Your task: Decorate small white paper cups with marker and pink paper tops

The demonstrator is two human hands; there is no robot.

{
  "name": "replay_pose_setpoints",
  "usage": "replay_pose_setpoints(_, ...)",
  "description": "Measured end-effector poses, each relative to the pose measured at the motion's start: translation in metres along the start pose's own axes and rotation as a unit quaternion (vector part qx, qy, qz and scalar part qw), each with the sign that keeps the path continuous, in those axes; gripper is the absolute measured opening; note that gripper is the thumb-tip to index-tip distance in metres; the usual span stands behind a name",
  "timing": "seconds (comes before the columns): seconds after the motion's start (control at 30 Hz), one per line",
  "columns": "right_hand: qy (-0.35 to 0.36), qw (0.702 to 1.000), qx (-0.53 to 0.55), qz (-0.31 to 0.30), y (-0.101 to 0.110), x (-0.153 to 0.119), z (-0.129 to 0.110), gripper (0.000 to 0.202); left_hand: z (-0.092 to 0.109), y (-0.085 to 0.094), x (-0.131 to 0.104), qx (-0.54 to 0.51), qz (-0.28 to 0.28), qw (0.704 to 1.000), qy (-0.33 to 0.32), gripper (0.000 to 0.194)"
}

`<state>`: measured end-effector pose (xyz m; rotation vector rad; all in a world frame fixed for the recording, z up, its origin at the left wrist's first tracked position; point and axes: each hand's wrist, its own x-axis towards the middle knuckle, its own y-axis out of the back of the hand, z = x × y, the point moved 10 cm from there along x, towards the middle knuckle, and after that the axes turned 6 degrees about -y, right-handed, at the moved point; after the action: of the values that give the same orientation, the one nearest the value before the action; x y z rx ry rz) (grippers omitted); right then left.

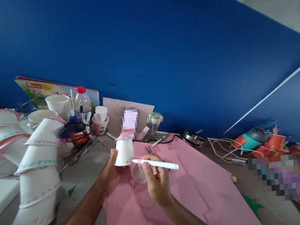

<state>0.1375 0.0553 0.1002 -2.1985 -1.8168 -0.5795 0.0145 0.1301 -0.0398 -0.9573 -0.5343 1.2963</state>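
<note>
My left hand [112, 169] grips a white paper cup [124, 152], which is upside down with a pink piece on top and a faint teal line near it. Between the fingers of my right hand [157, 179] is a white marker [160, 163]; its pink tip end meets the cup near the wide rim. Beneath both hands lies a large pink paper sheet [196, 183] with a round outline drawn on it. A round whitish object [139, 174] sits on the sheet, partly behind my right hand.
Stacked decorated cups [37, 157] stand at the left beside a white box [2, 196]. Behind are a red-capped bottle [82, 100], a pink cup [101, 125] and a lidded jar [155, 122]. White cables [219, 151] and a teal-orange object [252, 140] lie at the right.
</note>
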Motion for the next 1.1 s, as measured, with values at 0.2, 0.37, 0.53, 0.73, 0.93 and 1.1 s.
replay_pose_setpoints(0.2, 0.016, 1.0, -0.01, -0.022, -0.004, -0.002, -0.003, 0.012, 0.004, -0.003, -0.004, 0.02, 0.024, 0.999, -0.016, 0.047)
replay_pose_setpoints(0.37, 0.039, 0.999, -0.027, -0.024, -0.003, -0.003, -0.009, 0.012, 0.005, -0.007, -0.007, 0.025, 0.016, 0.999, -0.014, 0.048)
replay_pose_setpoints(0.53, 0.019, 0.999, -0.024, -0.022, -0.003, -0.003, -0.003, 0.013, 0.003, -0.003, -0.005, 0.024, 0.009, 1.0, -0.014, 0.049)
replay_pose_setpoints(0.73, 0.022, 0.999, -0.018, -0.017, -0.002, -0.002, -0.003, 0.013, 0.0, 0.001, -0.001, 0.021, 0.004, 1.0, -0.003, 0.049)
replay_pose_setpoints(0.93, 0.028, 0.999, -0.003, -0.025, -0.003, -0.003, -0.004, 0.01, 0.003, 0.0, -0.001, 0.021, -0.003, 1.0, -0.003, 0.05)
replay_pose_setpoints(1.1, 0.015, 0.999, -0.01, -0.032, -0.003, -0.002, 0.001, 0.012, 0.003, -0.006, -0.006, 0.02, 0.024, 0.999, -0.01, 0.048)
